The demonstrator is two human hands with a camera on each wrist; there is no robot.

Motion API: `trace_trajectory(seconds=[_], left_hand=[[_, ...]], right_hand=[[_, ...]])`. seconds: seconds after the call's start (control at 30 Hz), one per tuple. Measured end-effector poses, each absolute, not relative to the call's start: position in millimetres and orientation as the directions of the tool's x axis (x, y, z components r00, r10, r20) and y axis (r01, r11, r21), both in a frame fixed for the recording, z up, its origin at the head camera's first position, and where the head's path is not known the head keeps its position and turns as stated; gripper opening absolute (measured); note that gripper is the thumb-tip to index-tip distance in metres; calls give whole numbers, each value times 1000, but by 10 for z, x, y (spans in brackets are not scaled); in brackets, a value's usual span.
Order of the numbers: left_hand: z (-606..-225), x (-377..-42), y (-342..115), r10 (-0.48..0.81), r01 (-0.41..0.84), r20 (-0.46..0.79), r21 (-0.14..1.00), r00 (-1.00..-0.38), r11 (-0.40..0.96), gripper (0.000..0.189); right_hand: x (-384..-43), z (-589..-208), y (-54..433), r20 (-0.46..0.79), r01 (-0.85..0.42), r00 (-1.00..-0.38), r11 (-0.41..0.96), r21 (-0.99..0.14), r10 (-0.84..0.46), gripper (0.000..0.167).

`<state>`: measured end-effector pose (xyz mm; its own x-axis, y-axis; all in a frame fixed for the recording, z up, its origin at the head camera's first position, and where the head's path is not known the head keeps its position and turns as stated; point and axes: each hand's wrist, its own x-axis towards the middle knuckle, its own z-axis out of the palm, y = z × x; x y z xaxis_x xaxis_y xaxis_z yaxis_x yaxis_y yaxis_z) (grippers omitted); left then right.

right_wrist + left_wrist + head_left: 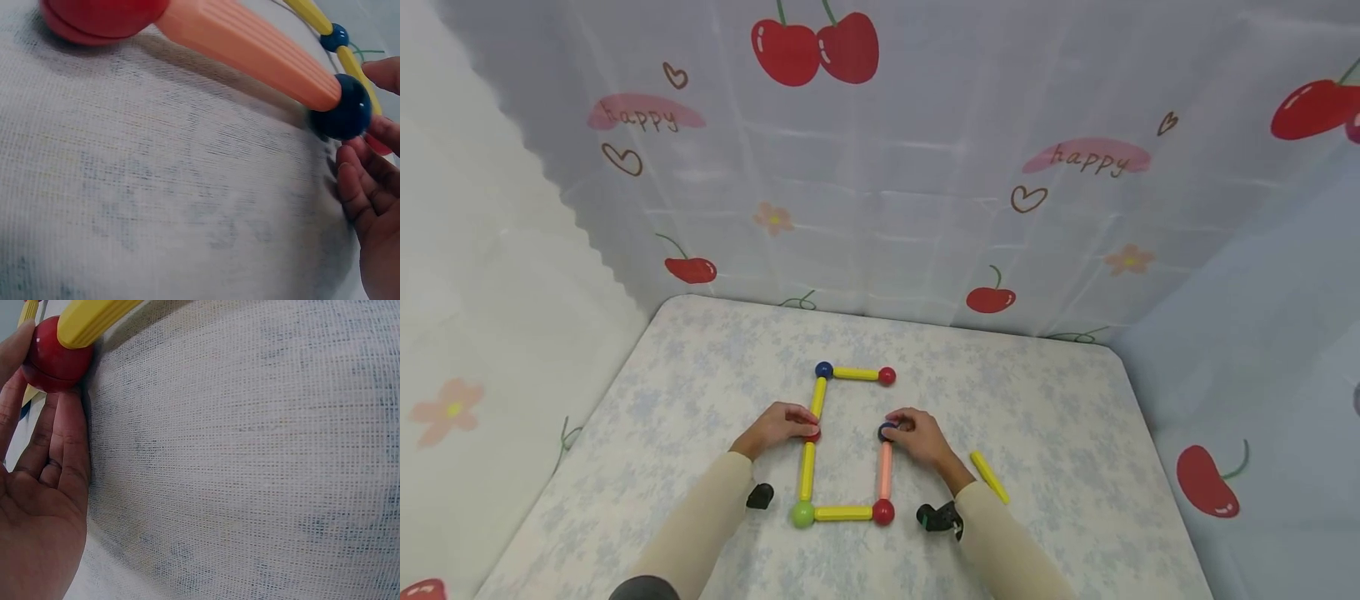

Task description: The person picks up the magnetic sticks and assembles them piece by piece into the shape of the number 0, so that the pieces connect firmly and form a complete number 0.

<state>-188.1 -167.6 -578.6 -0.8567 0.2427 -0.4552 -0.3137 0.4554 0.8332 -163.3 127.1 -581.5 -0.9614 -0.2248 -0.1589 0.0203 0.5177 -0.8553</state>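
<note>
On the table lies a figure of sticks and balls joined end to end. My left hand [778, 427] grips a red ball [59, 356] at the figure's left side, between two yellow sticks [807, 472]. With its fingers around a dark blue ball [347, 107], my right hand [922, 437] holds the top end of a pink stick [885, 469]. That stick runs down to another red ball [883, 512]. A yellow stick [843, 513] links this ball to a green ball [802, 514] at the lower left corner.
At the figure's top, a second blue ball [824, 370] joins a yellow stick [856, 374] ending in a red ball [887, 377]. One loose yellow stick [989, 477] lies right of my right hand. A cherry-printed curtain [865, 208] hangs behind the table.
</note>
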Motion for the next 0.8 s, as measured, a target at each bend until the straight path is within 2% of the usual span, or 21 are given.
trace_trajectory(seconds=[0.2,0.43,0.8], left_hand=[[-5790,-1863,-1674,242,-318,-458,833,-855,454,23],[-5755,-1868,-1679,241,-318,-459,832,-855,456,25],[-5754,-1861,-1673,259,-317,-459,838,-850,445,23]], right_hand=[[-1624,-5752,1502,-151,46,-977,544,-838,-149,25],[-1522,-5701,1992,-142,96,-989,558,-824,-39,22],[-1217,-5718,2516,-232,168,-973,658,-734,-11,26]])
